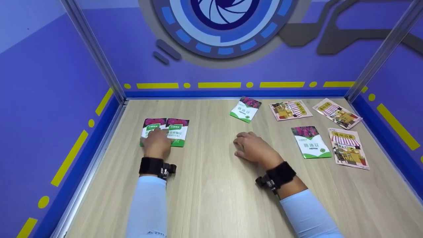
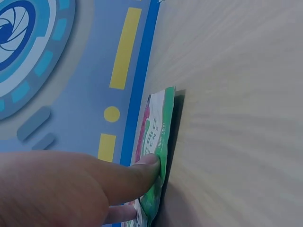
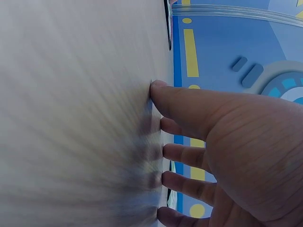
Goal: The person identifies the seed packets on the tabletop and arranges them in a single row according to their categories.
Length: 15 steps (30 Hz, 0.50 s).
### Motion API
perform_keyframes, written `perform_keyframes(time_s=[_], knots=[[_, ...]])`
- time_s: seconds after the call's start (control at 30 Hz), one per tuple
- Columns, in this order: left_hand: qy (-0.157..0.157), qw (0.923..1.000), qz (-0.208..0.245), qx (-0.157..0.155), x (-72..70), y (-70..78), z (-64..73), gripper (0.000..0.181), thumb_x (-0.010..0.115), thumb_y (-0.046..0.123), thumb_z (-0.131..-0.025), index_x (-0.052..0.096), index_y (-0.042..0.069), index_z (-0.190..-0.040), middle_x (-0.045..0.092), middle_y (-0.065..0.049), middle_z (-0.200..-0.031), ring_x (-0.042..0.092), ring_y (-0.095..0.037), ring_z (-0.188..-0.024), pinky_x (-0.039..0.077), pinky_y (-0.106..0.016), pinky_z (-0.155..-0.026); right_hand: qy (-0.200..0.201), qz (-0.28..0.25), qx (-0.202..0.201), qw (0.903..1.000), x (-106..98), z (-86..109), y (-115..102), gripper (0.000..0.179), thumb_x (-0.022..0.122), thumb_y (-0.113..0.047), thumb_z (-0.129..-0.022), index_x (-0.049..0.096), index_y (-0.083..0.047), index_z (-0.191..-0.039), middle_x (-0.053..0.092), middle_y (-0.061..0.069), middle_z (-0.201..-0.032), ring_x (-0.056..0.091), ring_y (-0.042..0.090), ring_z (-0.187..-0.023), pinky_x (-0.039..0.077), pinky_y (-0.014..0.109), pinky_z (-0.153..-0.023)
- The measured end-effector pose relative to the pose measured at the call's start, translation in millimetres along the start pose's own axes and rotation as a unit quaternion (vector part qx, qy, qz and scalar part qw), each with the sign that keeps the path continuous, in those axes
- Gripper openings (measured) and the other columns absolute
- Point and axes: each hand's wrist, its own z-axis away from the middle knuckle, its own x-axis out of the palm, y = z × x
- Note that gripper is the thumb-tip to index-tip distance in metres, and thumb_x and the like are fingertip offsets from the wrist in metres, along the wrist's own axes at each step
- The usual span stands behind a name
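Two seed packets with pink flowers and green lower edges lie side by side at the left of the table. My left hand [image 1: 157,142] rests over the left packet [image 1: 154,122], covering much of it, and reaches the right packet [image 1: 178,133]. In the left wrist view the thumb [image 2: 147,168] presses on the green edge of a packet [image 2: 158,124]. My right hand [image 1: 254,146] holds nothing. Its fingertips [image 3: 159,85] touch the bare tabletop near the middle, fingers spread apart in the right wrist view.
Right of my right hand lies a green-edged seed packet [image 1: 310,142]; another [image 1: 246,109] lies at the back. Three pink packets with a striped awning picture, a left one [image 1: 290,110], a back one [image 1: 337,113] and a front one [image 1: 349,148], lie at the right. Blue walls enclose the wooden table [image 1: 211,198].
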Motion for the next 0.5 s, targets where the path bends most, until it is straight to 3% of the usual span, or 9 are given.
perform_keyframes(time_s=[0.1,0.27,0.4,0.5], knots=[[0.003,0.9999,-0.002,0.011,0.0,-1.1,-1.2,0.051,0.063,0.035,-0.103,0.057,0.011,-0.147,0.046,-0.022,-0.155,0.038,-0.046,-0.144,0.017,-0.084,-0.108,0.003,0.0,-0.003,1.0,-0.2,0.2,-0.2,0.05,0.074,-0.04,-0.096,0.068,-0.011,-0.136,0.055,0.013,-0.149,0.05,0.036,-0.136,0.048,0.056,-0.106],[0.02,0.9977,0.008,0.064,0.1,8.1,-3.0,0.053,0.07,0.032,-0.099,0.059,0.007,-0.144,0.042,-0.019,-0.16,0.036,-0.042,-0.148,0.02,-0.08,-0.112,0.006,0.005,-0.008,0.9999,0.7,0.1,0.3,0.05,0.074,-0.04,-0.095,0.068,-0.01,-0.136,0.056,0.014,-0.148,0.051,0.036,-0.134,0.048,0.055,-0.106],[0.011,0.996,0.022,0.086,4.1,21.9,-1.9,0.051,0.075,0.031,-0.096,0.064,0.008,-0.139,0.055,-0.016,-0.148,0.047,-0.038,-0.14,0.028,-0.069,-0.115,0.008,0.003,-0.009,0.9999,0.9,0.4,0.0,0.05,0.074,-0.04,-0.096,0.068,-0.01,-0.136,0.056,0.014,-0.148,0.051,0.036,-0.134,0.048,0.054,-0.107],[0.001,0.9957,0.009,0.093,9.8,30.6,-3.0,0.041,0.073,0.031,-0.097,0.069,0.009,-0.132,0.061,-0.014,-0.139,0.054,-0.036,-0.133,0.035,-0.065,-0.111,0.01,0.003,-0.009,0.9999,0.2,0.3,-0.5,0.05,0.074,-0.04,-0.096,0.068,-0.01,-0.135,0.056,0.014,-0.148,0.051,0.036,-0.134,0.048,0.054,-0.107]])
